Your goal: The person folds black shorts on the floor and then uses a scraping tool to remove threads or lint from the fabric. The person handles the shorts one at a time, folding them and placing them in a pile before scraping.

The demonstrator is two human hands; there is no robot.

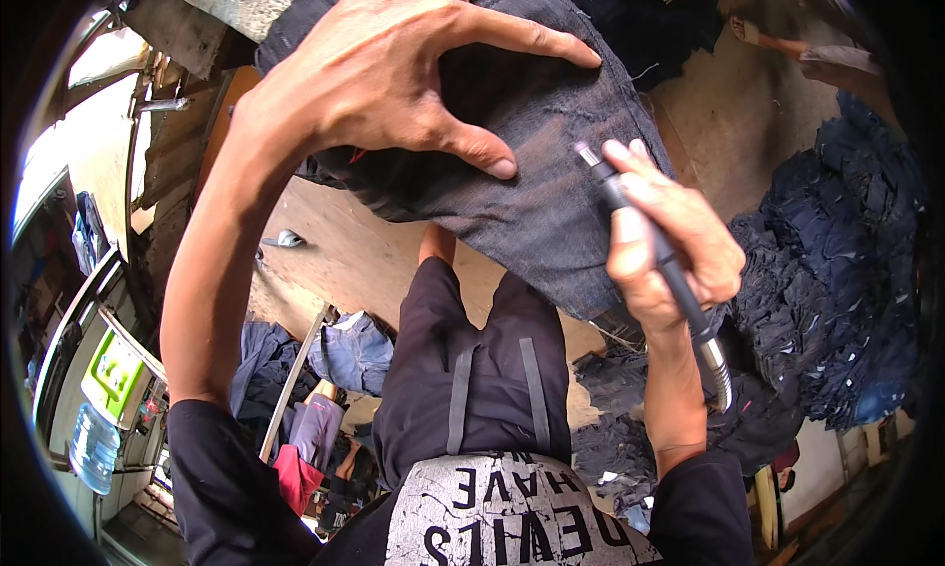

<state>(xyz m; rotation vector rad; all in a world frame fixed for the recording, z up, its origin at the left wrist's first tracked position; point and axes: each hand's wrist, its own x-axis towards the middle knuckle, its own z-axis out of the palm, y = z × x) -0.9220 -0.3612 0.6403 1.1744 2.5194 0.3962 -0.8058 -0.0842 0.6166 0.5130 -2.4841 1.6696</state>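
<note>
A dark, faded denim garment (551,217) is stretched out in front of me, with a frayed, worn patch near its right edge. My left hand (394,79) lies on the cloth with thumb and fingers spread wide; some of its fingers run out of the top of the view. In my right hand (684,236) is a black pen-shaped rotary grinder (672,271), gripped between thumb and fingers. Its small pinkish tip points up and left at the denim, close to the worn patch; whether it touches cannot be told. A metal spring sleeve trails from the grinder's rear end.
Large heaps of dark denim (837,261) rise on the right. A black garment (650,25) lies beyond the cloth. Blue jeans (354,354) are stacked at the lower left, near another person (305,438). Someone's limb (827,62) shows upper right. A water jug (94,448) stands far left.
</note>
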